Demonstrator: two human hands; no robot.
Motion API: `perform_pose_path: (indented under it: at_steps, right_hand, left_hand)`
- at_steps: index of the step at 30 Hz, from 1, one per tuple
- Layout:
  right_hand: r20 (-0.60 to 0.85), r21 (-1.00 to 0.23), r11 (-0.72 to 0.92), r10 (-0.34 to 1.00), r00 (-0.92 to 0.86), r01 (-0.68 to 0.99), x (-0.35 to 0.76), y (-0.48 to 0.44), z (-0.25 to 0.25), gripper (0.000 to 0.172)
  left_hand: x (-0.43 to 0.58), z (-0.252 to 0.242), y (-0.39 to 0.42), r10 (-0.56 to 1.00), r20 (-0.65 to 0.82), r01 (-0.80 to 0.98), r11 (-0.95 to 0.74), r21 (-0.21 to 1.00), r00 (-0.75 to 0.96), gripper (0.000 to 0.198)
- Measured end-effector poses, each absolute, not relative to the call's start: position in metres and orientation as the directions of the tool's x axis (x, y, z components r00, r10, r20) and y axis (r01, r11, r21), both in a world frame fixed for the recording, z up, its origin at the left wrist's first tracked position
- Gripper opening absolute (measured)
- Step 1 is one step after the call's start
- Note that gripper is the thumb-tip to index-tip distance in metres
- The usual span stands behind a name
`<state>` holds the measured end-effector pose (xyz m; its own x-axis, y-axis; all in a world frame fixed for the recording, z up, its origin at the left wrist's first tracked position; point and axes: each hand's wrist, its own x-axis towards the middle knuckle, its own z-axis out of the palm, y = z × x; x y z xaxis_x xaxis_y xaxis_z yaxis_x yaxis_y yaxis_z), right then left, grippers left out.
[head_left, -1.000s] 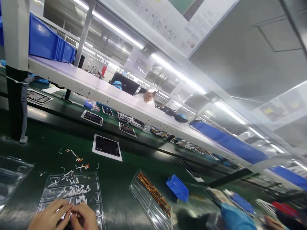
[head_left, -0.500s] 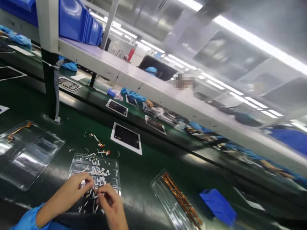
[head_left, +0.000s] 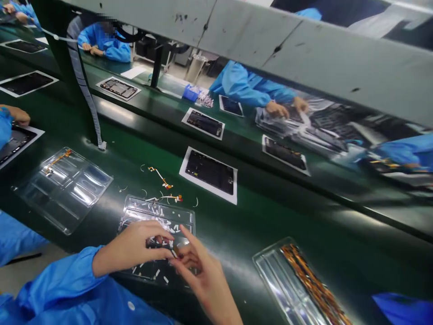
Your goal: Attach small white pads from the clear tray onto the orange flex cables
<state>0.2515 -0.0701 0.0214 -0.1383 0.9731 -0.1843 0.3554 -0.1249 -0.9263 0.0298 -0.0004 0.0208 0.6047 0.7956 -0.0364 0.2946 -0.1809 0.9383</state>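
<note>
My left hand (head_left: 137, 246) and my right hand (head_left: 204, 266) meet above a clear plastic tray (head_left: 191, 221). Their fingertips close on a small brownish piece (head_left: 175, 249) that looks like a flex cable, mostly hidden by the fingers. The right index finger sticks up. Many small white strips (head_left: 165, 280) lie scattered in the tray under my hands. Just beyond its far edge lie two orange-and-white flex cables (head_left: 160, 177) and several thin curled strips (head_left: 196, 202).
Right of my hands, another clear tray (head_left: 270, 266) holds a pile of orange-brown flex cables (head_left: 313, 282). A left tray (head_left: 84, 180) has one cable. Tablet-like dark panels (head_left: 211, 174) lie on white sheets. A post (head_left: 59, 67) and overhead beam (head_left: 237, 36) stand ahead; co-workers' blue sleeves (head_left: 243, 83) show behind.
The view has tipped downward and levelled, so the bench scene shifts right and looks larger. My hands stay together over the tray, with the right index finger now raised.
</note>
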Motion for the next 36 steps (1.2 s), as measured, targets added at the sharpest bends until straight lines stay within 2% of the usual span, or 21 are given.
perform_pose_path:
  at_steps: [3,8,15,19,26,31,36]
  right_hand:
    - [-0.091,-0.907,-0.016,0.983,-0.160,0.421,0.250,-0.058,0.024,0.048]
    - [0.061,-0.859,0.111,0.991,-0.115,0.500,0.246,-0.050,0.029,0.032]
    - [0.038,-0.856,0.045,0.999,-0.026,0.514,0.224,-0.064,0.032,0.011]
    - [0.085,-0.813,0.058,0.996,0.020,0.579,0.211,-0.073,0.031,0.011]
    - [0.171,-0.722,0.148,0.985,-0.033,0.675,0.200,-0.077,0.033,0.008]
    - [0.234,-0.648,0.190,0.971,-0.045,0.737,0.194,-0.078,0.028,0.008]
    - [0.365,-0.452,0.260,0.927,-0.089,0.853,0.186,-0.080,0.020,0.008]
  left_hand:
    - [0.043,0.025,0.000,0.811,-0.032,0.282,-0.165,0.945,0.584,0.010]
    - [0.044,0.017,0.000,0.865,-0.077,0.285,-0.078,0.955,0.496,0.011]
    - [0.038,0.014,-0.004,0.891,-0.058,0.199,-0.037,0.979,0.451,0.012]
    - [0.034,0.013,-0.008,0.891,-0.044,0.181,-0.043,0.983,0.453,0.011]
    - [0.023,0.013,-0.012,0.861,0.077,0.246,-0.228,0.942,0.502,0.015]
    - [0.016,0.012,-0.015,0.867,0.047,0.246,-0.192,0.950,0.496,0.015]
    - [0.014,0.012,-0.020,0.885,-0.010,0.223,-0.106,0.969,0.465,0.009]
